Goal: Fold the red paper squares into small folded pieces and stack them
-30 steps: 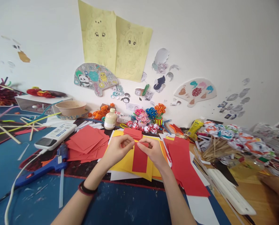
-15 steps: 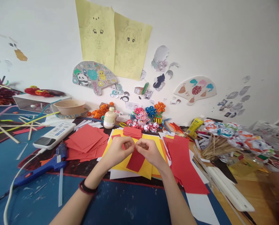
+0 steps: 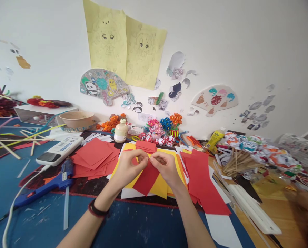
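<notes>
Blue tabletop (image 3: 143,227) spreads under our craft clutter. Our left hand (image 3: 129,167) and right hand (image 3: 166,167) both pinch the top edge of a red paper strip (image 3: 146,179), tilted above the yellow sheet (image 3: 160,186); left of that sheet lie red squares (image 3: 95,156).

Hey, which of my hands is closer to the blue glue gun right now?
Left. Your left hand pinches the red paper strip just right of the blue glue gun. Your right hand grips the same strip farther over, on the side away from the gun.
</notes>
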The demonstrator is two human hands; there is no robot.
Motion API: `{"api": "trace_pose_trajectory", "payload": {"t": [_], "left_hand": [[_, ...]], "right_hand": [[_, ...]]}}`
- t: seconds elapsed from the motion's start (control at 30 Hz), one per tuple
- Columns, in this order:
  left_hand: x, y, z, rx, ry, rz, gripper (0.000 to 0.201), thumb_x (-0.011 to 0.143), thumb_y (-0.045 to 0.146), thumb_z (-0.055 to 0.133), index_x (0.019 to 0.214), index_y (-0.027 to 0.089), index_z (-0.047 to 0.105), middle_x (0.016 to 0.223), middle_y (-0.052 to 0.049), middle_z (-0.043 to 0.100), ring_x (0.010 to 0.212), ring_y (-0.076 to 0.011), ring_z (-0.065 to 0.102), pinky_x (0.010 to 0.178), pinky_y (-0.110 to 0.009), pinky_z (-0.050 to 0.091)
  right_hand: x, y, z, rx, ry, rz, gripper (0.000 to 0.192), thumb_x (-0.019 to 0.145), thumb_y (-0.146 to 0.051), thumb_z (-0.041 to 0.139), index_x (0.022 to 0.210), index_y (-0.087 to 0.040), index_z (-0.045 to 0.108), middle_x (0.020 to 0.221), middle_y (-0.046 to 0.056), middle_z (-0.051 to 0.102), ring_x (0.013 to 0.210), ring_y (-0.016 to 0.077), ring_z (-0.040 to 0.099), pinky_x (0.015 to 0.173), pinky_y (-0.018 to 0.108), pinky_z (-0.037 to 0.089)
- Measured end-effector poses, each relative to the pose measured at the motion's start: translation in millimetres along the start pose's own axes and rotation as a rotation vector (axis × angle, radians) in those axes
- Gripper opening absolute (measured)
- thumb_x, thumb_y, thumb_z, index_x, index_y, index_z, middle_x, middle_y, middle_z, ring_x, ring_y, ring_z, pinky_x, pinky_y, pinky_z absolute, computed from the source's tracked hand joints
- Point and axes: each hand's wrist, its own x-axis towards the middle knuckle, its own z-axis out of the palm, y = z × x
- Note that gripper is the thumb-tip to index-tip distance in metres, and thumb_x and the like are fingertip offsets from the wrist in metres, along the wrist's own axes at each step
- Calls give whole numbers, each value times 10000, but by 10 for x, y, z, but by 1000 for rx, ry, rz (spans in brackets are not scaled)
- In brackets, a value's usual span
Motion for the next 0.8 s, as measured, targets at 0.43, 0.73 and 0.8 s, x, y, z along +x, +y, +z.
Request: {"api": "trace_pose_trajectory", "payload": {"t": [0.43, 0.73, 0.8], "left_hand": [[58, -1, -42, -196, -103, -168, 224, 816, 348, 587, 792, 140, 667, 758, -54, 672, 676, -142, 585, 610, -231, 468], [61, 45, -131, -133, -220, -103, 237, 843, 342, 538, 788, 144, 656, 713, -46, 665, 664, -139, 591, 625, -233, 460], [60, 61, -136, -102, -228, -87, 230, 844, 333, 535, 772, 148, 652, 702, -40, 662, 663, -136, 588, 624, -229, 453]], "right_hand": [[9, -27, -104, -4, -7, 25, 201, 812, -387, 626, 812, -195, 684, 759, 31, 671, 692, 171, 605, 634, 263, 465], [-9, -128, -136, -69, -36, 27, 241, 804, -417, 631, 785, -191, 714, 709, 33, 686, 641, 180, 609, 558, 265, 447], [-11, -130, -144, -73, -39, 32, 230, 802, -408, 635, 777, -194, 716, 693, 28, 683, 632, 179, 610, 548, 264, 443]]}}
